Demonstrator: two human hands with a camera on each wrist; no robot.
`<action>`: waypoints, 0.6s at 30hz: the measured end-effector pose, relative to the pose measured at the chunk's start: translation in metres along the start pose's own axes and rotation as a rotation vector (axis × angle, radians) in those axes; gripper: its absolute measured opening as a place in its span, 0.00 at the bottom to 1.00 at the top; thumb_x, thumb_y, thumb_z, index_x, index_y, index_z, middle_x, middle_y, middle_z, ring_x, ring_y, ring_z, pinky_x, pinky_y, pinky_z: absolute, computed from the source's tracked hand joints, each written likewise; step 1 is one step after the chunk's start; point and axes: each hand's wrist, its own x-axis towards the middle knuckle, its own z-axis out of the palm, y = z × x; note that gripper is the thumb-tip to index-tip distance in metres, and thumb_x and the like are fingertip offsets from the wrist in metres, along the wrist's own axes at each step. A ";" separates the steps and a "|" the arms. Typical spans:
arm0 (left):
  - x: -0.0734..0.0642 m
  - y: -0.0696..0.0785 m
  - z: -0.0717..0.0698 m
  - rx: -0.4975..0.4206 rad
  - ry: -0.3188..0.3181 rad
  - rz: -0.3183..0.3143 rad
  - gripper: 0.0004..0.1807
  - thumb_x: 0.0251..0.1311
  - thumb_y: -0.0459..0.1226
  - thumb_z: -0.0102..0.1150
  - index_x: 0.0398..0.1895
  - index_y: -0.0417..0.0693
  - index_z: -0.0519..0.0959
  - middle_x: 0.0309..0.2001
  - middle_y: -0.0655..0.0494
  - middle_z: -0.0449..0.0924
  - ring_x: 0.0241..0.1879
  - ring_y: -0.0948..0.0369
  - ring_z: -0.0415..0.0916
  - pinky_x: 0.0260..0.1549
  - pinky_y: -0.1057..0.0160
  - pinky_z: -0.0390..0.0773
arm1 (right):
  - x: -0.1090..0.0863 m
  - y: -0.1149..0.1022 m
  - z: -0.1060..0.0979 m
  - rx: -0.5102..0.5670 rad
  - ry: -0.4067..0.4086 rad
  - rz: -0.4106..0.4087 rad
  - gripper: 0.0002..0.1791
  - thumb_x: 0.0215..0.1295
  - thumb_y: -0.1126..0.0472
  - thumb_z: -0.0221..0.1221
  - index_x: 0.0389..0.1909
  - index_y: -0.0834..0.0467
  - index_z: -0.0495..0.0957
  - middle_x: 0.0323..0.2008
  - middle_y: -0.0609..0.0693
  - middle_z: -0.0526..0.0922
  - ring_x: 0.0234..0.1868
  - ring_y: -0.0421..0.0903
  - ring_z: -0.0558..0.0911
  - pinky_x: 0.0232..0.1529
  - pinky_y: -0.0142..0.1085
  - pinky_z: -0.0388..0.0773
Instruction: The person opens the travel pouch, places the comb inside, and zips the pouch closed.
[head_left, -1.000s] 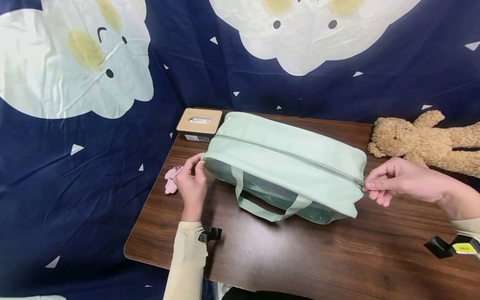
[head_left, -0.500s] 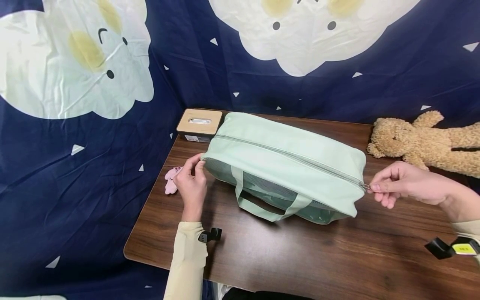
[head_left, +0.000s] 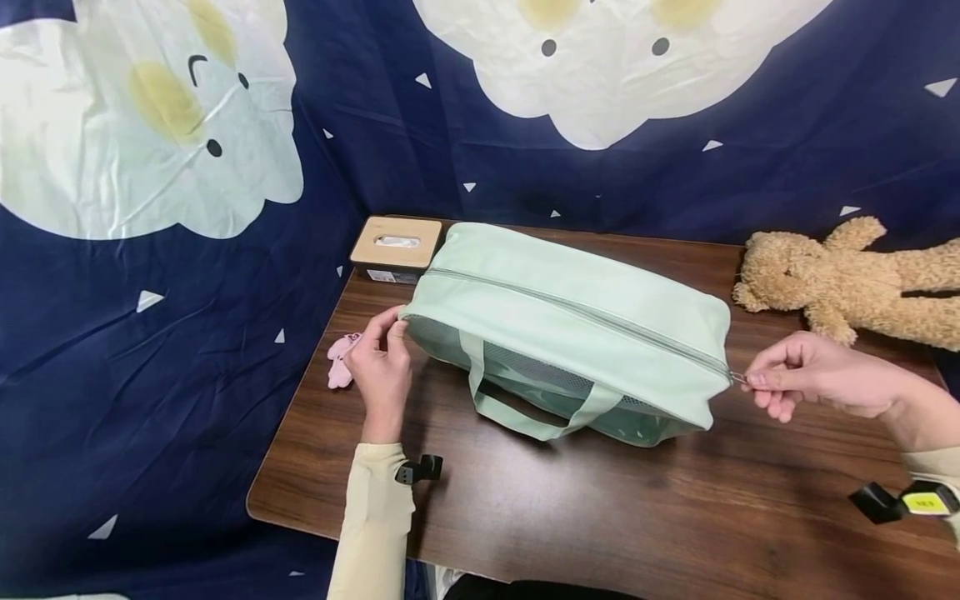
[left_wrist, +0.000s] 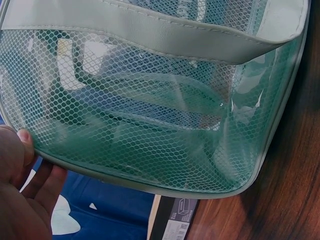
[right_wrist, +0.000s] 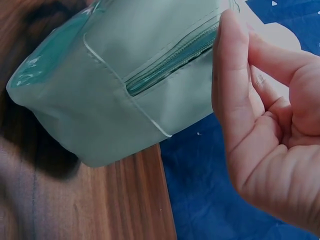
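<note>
A pale green bag (head_left: 555, 300) with a mesh and clear side (left_wrist: 150, 95) lies slantwise on the table. Along its top runs a zipper (head_left: 585, 312); a narrow green strip shows between its edges in the right wrist view. My left hand (head_left: 382, 375) pinches the seam at the bag's left corner between thumb and fingers. Off the bag's right end, my right hand (head_left: 817, 375) pinches the zipper pull (head_left: 738, 378), drawn out from the bag. In the right wrist view the fingertips hide the pull. A strap handle (head_left: 525, 421) droops over the front side.
Behind the bag's left end stands a tissue box (head_left: 396, 246) with a wooden lid. Near my left hand lies a small pink plush toy (head_left: 341, 367). A tan teddy bear (head_left: 847, 275) lies at the back right of the brown table (head_left: 510, 508). Blue patterned cloth hangs behind.
My right hand has moved slightly right and down, away from the bag's end, with the zipper pull now stretched outward. My left hand and the bag have stayed nearly still.
</note>
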 end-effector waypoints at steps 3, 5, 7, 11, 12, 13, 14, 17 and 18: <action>0.000 0.000 0.000 -0.004 0.001 0.001 0.06 0.60 0.24 0.68 0.40 0.33 0.88 0.37 0.42 0.90 0.31 0.53 0.83 0.34 0.79 0.71 | -0.001 0.004 -0.001 0.014 -0.014 -0.020 0.26 0.75 0.81 0.41 0.50 0.59 0.86 0.38 0.43 0.89 0.36 0.34 0.86 0.34 0.31 0.84; 0.000 -0.001 0.000 -0.007 0.004 0.001 0.06 0.60 0.24 0.68 0.40 0.33 0.88 0.37 0.42 0.90 0.31 0.52 0.83 0.35 0.79 0.71 | -0.002 0.007 -0.001 0.032 -0.021 -0.026 0.26 0.75 0.81 0.40 0.50 0.59 0.86 0.39 0.43 0.89 0.36 0.33 0.86 0.34 0.30 0.84; 0.000 -0.001 0.000 -0.011 0.005 0.000 0.06 0.60 0.24 0.68 0.40 0.33 0.88 0.37 0.42 0.90 0.31 0.52 0.83 0.35 0.79 0.71 | -0.003 0.010 -0.001 0.052 -0.023 -0.025 0.26 0.76 0.81 0.40 0.50 0.60 0.86 0.39 0.43 0.89 0.37 0.33 0.85 0.34 0.30 0.83; 0.000 -0.001 0.001 -0.016 0.001 -0.002 0.06 0.60 0.24 0.68 0.40 0.33 0.88 0.37 0.42 0.90 0.31 0.51 0.84 0.36 0.79 0.72 | -0.005 0.017 0.000 0.073 -0.014 -0.022 0.26 0.77 0.80 0.39 0.51 0.59 0.86 0.39 0.43 0.89 0.37 0.33 0.86 0.34 0.30 0.83; 0.000 -0.001 0.001 -0.016 0.000 -0.003 0.06 0.60 0.24 0.68 0.40 0.33 0.88 0.37 0.42 0.90 0.32 0.51 0.84 0.36 0.79 0.72 | -0.006 0.018 0.000 0.076 -0.012 -0.021 0.26 0.77 0.80 0.39 0.51 0.59 0.86 0.39 0.42 0.89 0.37 0.33 0.86 0.34 0.30 0.83; 0.000 -0.001 0.001 -0.017 0.000 -0.004 0.06 0.60 0.24 0.68 0.40 0.33 0.88 0.37 0.42 0.90 0.32 0.50 0.84 0.36 0.79 0.72 | -0.007 0.019 0.000 0.077 -0.007 -0.022 0.26 0.77 0.80 0.39 0.51 0.59 0.86 0.39 0.43 0.89 0.37 0.33 0.86 0.34 0.30 0.83; 0.000 -0.001 0.001 -0.017 0.001 -0.005 0.06 0.60 0.24 0.68 0.40 0.34 0.88 0.37 0.42 0.90 0.31 0.50 0.84 0.35 0.79 0.72 | -0.007 0.021 0.000 0.081 -0.004 -0.021 0.26 0.77 0.80 0.39 0.51 0.59 0.86 0.39 0.43 0.89 0.37 0.34 0.86 0.34 0.30 0.83; 0.000 -0.001 0.001 -0.018 0.002 -0.006 0.06 0.60 0.24 0.68 0.40 0.34 0.88 0.37 0.43 0.90 0.31 0.50 0.84 0.35 0.79 0.72 | -0.008 0.024 -0.001 0.090 0.008 -0.017 0.26 0.77 0.79 0.39 0.51 0.59 0.86 0.39 0.43 0.89 0.37 0.34 0.86 0.35 0.29 0.83; 0.000 0.000 0.001 -0.018 -0.001 -0.007 0.06 0.60 0.24 0.68 0.40 0.34 0.88 0.37 0.43 0.90 0.31 0.50 0.84 0.35 0.79 0.72 | -0.009 0.026 -0.001 0.095 0.010 -0.014 0.26 0.77 0.79 0.39 0.51 0.59 0.86 0.39 0.43 0.89 0.37 0.34 0.86 0.35 0.29 0.83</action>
